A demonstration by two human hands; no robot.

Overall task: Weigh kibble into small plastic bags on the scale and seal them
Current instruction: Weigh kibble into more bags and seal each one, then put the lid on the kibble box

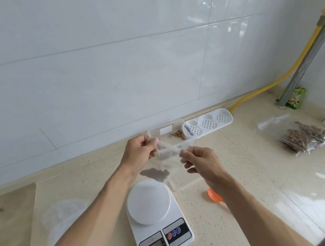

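Small clear plastic bag point(163, 160) with brown kibble point(155, 174) held above beige speckled countertop point(240, 185), just behind white digital scale point(157, 218). Top strip pinched at left end by left hand point(138, 153), at right end by right hand point(201, 163), fingers curled. Filled kibble bags point(305, 137) lying near counter's right edge; bare countertop shown between.
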